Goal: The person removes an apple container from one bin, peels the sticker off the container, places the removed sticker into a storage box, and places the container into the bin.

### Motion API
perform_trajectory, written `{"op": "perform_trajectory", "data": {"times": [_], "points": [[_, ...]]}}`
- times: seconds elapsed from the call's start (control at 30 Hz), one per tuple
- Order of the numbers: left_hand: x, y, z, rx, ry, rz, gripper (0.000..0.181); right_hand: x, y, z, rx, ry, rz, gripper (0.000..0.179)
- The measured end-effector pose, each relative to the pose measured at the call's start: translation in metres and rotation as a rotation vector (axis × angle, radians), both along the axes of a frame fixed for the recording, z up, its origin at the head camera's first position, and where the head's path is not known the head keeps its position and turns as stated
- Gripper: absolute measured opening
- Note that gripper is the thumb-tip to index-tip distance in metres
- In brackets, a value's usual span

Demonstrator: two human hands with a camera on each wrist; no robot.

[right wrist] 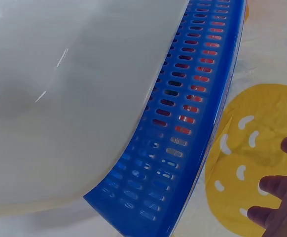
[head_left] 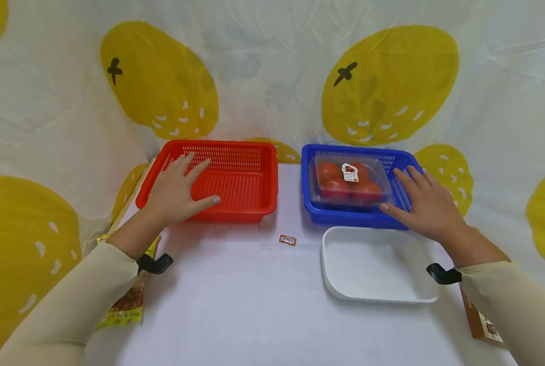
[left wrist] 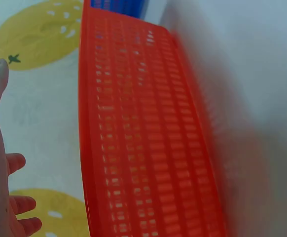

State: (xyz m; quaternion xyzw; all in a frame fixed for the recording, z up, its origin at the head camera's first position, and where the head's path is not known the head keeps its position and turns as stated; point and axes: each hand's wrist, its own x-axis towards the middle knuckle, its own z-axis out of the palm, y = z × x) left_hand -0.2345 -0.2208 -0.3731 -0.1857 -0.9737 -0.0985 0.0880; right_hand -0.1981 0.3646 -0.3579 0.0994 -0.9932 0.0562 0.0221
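Note:
Over the left part of a red plastic basket (head_left: 235,211) hovers my left hand (head_left: 173,190), its fingers spread and holding nothing. That basket's slotted wall fills the middle of the left wrist view. A blue plastic basket (head_left: 359,219) stands on the right, with a clear lidded pack of tomatoes (head_left: 351,183) inside it. My right hand (head_left: 429,206), fingers apart and holding nothing, is above the blue basket's right end. Just in front of the blue basket lies a white tray (head_left: 377,264), below and left of the right hand.
Between the baskets lies a small orange-brown packet (head_left: 288,240) on the white table. A yellow and brown food bag (head_left: 128,302) is partly hidden under the left forearm. Beside the right forearm is a brown box (head_left: 482,323). A curtain with yellow fruit prints (head_left: 272,76) hangs behind.

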Motion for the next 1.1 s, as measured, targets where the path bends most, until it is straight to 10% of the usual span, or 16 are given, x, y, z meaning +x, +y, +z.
{"op": "perform_trajectory", "data": {"times": [1.1], "points": [[-0.037,0.149,-0.019,0.174,-0.088,-0.121,0.109,-0.037,0.013,-0.003,-0.066,-0.015,-0.025,0.104]]}}
